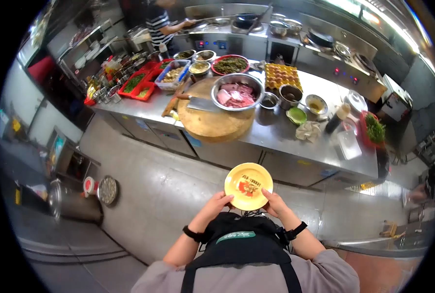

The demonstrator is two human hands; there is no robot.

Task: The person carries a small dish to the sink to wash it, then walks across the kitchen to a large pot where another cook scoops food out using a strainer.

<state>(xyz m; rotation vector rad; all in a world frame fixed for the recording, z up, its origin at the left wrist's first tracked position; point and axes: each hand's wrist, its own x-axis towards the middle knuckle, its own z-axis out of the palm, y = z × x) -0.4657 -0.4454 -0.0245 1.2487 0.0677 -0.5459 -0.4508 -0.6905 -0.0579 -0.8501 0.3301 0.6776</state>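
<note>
A yellow plate (242,196) with a red and black print in its middle is held level in front of my apron. My left hand (217,203) grips its left rim, thumb on top. On the opposite side my right hand (275,203) has its thumb over the right rim. The fingers of both hands are partly hidden under the plate. Beyond it, on the steel counter, a steel bowl of raw meat (237,93) rests on a round wooden board (217,128), beside a cleaver (203,104).
Egg trays (282,76), small bowls and a bottle (338,117) line the steel counter (276,136). Red trays (141,90) of greens stand at its left. A co-worker (160,24) is at the back stove. On the floor at left are a large pot (73,202) and a basin (108,190).
</note>
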